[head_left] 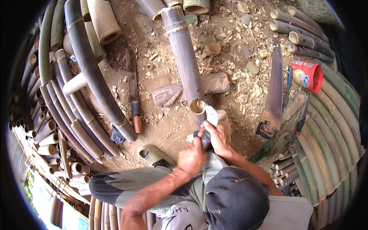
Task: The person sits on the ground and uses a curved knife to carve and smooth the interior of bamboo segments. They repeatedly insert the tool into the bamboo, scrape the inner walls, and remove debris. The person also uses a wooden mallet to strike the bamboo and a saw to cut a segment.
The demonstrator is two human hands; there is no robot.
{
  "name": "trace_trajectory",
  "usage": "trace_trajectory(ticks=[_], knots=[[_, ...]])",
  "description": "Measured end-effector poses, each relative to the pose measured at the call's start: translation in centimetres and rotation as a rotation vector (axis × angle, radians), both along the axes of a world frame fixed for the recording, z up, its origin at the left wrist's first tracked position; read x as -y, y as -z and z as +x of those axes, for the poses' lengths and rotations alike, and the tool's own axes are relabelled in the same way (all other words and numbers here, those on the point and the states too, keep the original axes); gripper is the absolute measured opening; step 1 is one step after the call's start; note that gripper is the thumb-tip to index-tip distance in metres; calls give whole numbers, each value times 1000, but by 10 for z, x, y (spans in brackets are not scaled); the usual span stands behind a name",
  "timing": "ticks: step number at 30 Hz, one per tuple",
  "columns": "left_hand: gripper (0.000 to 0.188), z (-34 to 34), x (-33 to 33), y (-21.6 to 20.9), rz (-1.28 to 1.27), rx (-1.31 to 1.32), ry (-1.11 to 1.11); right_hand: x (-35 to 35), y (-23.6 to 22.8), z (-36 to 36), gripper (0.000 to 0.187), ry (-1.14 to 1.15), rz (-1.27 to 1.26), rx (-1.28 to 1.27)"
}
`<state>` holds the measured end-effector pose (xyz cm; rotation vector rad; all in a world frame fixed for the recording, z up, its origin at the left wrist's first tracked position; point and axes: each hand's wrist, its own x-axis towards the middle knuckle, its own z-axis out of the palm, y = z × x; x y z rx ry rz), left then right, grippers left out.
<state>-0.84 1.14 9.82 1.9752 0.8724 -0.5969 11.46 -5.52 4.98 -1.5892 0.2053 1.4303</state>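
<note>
A dark bamboo pole (pixel 184 57) slopes toward me across a rough wooden log (pixel 216 82). On its near part is an opening with a pale rim (pixel 198 107). Just right of this opening stands the pale, shiny blade of a knife (pixel 211 115). My right hand (pixel 217 138) is closed at the base of that blade, its fingers partly hiding the knife. Close beside it, my left hand (pixel 191 156) is closed around a dark, rounded part, slightly blurred. Whether that part belongs to the knife or the pole, I cannot tell.
Left of the pole lie a machete (pixel 132 80), a tape measure (pixel 117 136) and long bamboo poles (pixel 90 61). A handsaw (pixel 273 92), a red container (pixel 315 78) and stacked bamboo (pixel 326 126) are at right. Shavings litter the dirt floor. A clog (pixel 155 155) sits near my leg.
</note>
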Motion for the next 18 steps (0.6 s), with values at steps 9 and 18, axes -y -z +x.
trace_trajectory(ticks=[9, 18], knots=[[27, 8, -163, -25, -163, -153, 641, -31, -17, 6, 26, 169, 19, -779], [80, 30, 22, 1, -325, -70, -476, -13, -12, 18, 47, -444, -287, 337]])
